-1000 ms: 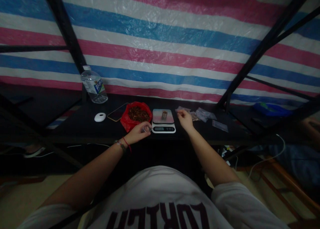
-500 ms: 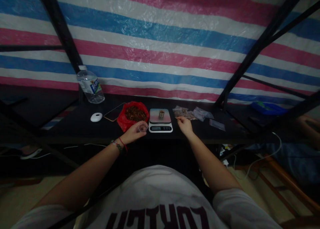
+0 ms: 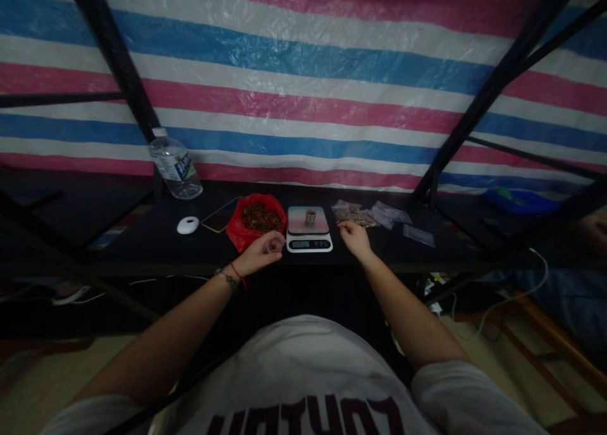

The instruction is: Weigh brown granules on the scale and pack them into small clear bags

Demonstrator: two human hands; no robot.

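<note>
My left hand (image 3: 258, 253) is closed around a small clear plastic cup (image 3: 274, 243), at the front edge of a red plastic bag (image 3: 236, 227). The bag lies open and holds brown dried shreds or pieces (image 3: 262, 217). To its right stands a white digital kitchen scale (image 3: 310, 245) with a small roll-like cylinder (image 3: 310, 217) upright on its plate. The scale's reading is too dim to make out. My right hand (image 3: 355, 238) rests right of the scale, fingers curled together, beside small filled zip bags (image 3: 353, 215). Whether its fingertips hold anything is hidden.
Flat clear zip bags (image 3: 418, 235) lie further right. At the left are a plastic bottle (image 3: 176, 169), a white oval device (image 3: 188, 225) and a thin phone-like rectangle (image 3: 215, 215). Black metal posts (image 3: 446, 131) frame the black tabletop (image 3: 152, 248). Another person's arm shows far right.
The whole view has shifted slightly, so everything sits a little further right. Both hands keep their places beside the scale, and the cup is still in my left hand.
</note>
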